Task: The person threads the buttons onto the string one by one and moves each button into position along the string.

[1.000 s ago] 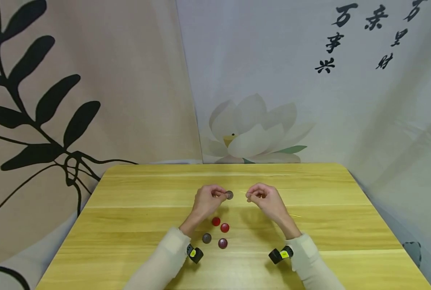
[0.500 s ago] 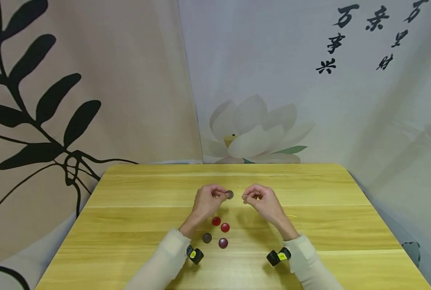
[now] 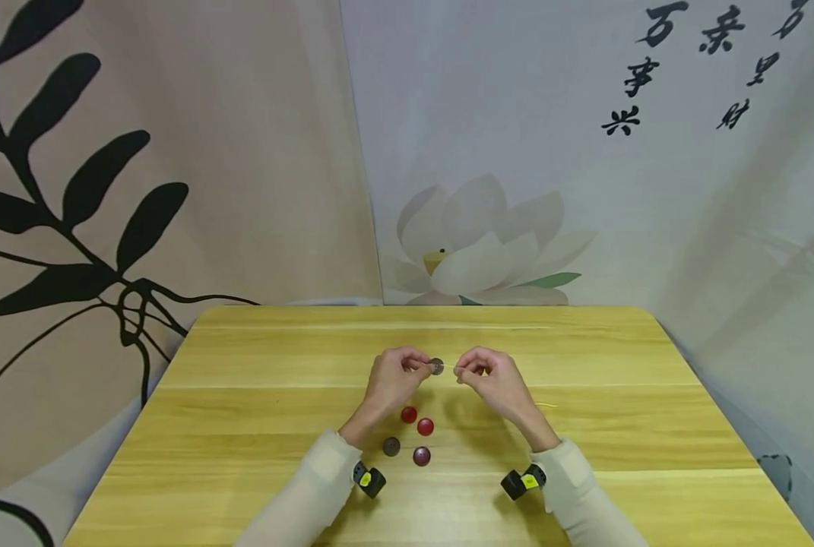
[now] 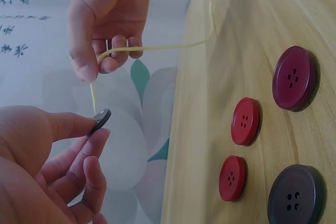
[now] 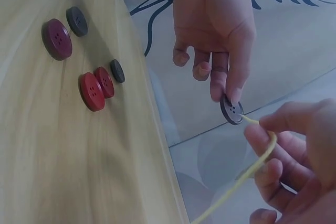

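My left hand pinches a dark grey four-hole button by its edge between thumb and fingertips, above the table. My right hand pinches a yellow string close to its end, to the right of the button. In the right wrist view the string's short tip meets the button's face at the holes; whether it passes through, I cannot tell. From the right fingers the rest of the string trails off past the hand. The left wrist view shows this button almost edge-on, with the string reaching down to it.
On the wooden table, nearer the body, lie two red buttons, a maroon button and a dark grey button. Another small dark button shows in the right wrist view. A printed curtain hangs behind.
My right hand has moved left toward the button, bringing the string's tip up to it. The left hand stays nearly in place, still pinching the button.
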A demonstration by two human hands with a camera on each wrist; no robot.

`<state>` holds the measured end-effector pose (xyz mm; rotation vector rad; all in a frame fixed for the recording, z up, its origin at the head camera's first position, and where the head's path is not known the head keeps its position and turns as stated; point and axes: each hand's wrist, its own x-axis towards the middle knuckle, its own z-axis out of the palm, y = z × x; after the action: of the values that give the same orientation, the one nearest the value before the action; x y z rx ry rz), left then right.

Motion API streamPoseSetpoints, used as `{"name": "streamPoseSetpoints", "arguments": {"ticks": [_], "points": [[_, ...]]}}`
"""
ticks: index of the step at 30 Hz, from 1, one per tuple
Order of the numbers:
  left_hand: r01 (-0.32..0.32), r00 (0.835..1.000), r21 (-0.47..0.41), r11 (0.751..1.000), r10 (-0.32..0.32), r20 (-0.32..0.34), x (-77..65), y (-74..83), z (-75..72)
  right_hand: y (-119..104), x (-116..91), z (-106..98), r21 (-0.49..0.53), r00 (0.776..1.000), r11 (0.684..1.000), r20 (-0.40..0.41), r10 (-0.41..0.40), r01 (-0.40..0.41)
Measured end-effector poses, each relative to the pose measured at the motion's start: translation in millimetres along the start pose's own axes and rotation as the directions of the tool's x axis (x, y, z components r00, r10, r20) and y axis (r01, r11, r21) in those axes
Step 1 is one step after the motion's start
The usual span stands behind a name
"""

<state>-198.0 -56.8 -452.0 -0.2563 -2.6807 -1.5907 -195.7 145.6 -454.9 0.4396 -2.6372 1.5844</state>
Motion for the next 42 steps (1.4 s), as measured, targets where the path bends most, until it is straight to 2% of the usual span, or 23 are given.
{"name": "streamPoseSetpoints", "arguments": {"ticks": [2, 9, 11, 14, 18, 21, 28, 36, 42], "points": [[0.003, 1.0, -0.001, 1.0, -0.003, 0.0, 0.2, 0.6, 0.0, -3.5, -0.5, -0.4, 0.001, 1.0, 1.0, 0.0, 0.009, -0.009], [0.009, 1.0, -0.001, 1.0, -0.009, 0.008, 0.1, 1.5, -0.2, -38.3, -10.5, -7.2, 0.012, 1.0, 1.0, 0.019, 0.012, -0.012], [0.01, 1.0, -0.001, 1.0, -0.01, 0.01, -0.2, 1.4, -0.2, -40.1, -11.5, -7.0, 0.014, 1.0, 1.0, 0.021, 0.016, -0.016], [0.014, 1.0, 0.001, 1.0, -0.014, 0.013, -0.4, 0.8, 0.5, -27.4, -9.4, -3.0, 0.014, 1.0, 1.0, 0.015, 0.01, -0.011], [0.014, 1.0, 0.009, 1.0, -0.014, 0.009, 0.0, 0.2, 2.5, -23.0, -7.7, -0.2, 0.007, 1.0, 1.0, 0.012, 0.002, -0.002], [0.015, 1.0, 0.002, 1.0, -0.015, 0.006, 0.2, 0.6, 3.8, -27.9, -8.0, -0.3, -0.001, 1.0, 1.0, 0.016, -0.008, 0.008], [0.015, 1.0, -0.02, 1.0, -0.015, 0.015, 1.2, 0.2, 6.1, -1.1, 1.8, 7.3, 0.005, 1.0, 1.0, -0.005, -0.027, 0.027], [0.02, 1.0, -0.054, 0.998, -0.019, 0.007, 1.0, -1.0, 6.8, 1.3, 4.0, 11.9, 0.042, 0.998, 0.998, 0.009, -0.056, 0.055], [0.038, 0.999, -0.07, 0.997, -0.036, 0.019, -0.3, -1.3, 5.3, -0.1, 4.1, 11.4, 0.033, 0.999, 0.999, 0.015, -0.031, 0.03]]}}
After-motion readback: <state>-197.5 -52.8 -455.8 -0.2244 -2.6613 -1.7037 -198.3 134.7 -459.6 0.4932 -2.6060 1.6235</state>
